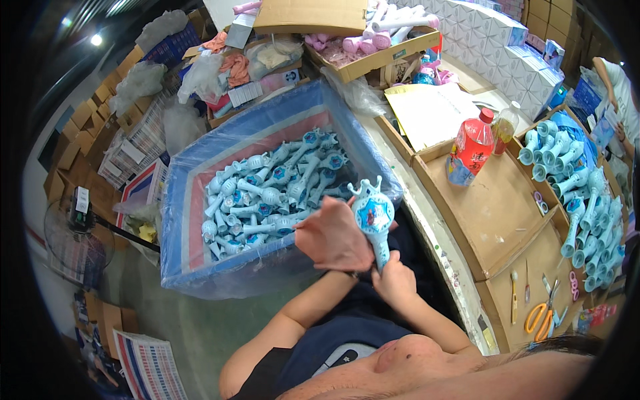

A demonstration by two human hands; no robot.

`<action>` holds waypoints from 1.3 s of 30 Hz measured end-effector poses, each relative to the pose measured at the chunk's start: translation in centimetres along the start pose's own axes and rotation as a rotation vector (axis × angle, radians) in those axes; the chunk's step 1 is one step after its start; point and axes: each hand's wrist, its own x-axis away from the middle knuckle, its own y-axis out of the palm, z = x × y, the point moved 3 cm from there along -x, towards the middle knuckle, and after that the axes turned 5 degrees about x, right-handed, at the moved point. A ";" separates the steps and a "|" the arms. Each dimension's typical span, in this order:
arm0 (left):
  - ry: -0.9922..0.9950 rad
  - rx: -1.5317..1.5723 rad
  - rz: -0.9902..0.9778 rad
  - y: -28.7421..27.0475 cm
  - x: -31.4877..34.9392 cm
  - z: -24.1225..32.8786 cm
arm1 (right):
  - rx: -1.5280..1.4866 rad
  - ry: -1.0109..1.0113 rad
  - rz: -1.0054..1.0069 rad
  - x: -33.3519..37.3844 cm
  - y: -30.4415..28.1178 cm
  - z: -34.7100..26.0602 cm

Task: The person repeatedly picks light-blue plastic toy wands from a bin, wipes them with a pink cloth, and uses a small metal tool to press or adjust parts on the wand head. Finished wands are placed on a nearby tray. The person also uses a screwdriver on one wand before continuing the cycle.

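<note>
Both hands point(363, 257) grip blue toy wand point(373, 217) beside bin's edge point(393, 190).

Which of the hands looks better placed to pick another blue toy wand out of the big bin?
Probably the left hand: it lies against the head of the held wand, right beside the plastic-lined bin of wands. The right hand grips the handle, farther from the bin.

A red bottle point(471, 145) stood at the back edge of a cardboard tray point(490, 220) on the workbench, a clear bottle point(506, 124) just beside it. Orange-handled scissors point(541, 316) lay near the bench's front edge. White boxes point(507, 40) were stacked along the far end, beside yellow paper sheets point(430, 110).
</note>
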 end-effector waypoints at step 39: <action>-0.132 -0.662 -0.345 -0.5 1.2 1.9 | 0.140 -0.046 -0.371 5.9 -2.7 4.8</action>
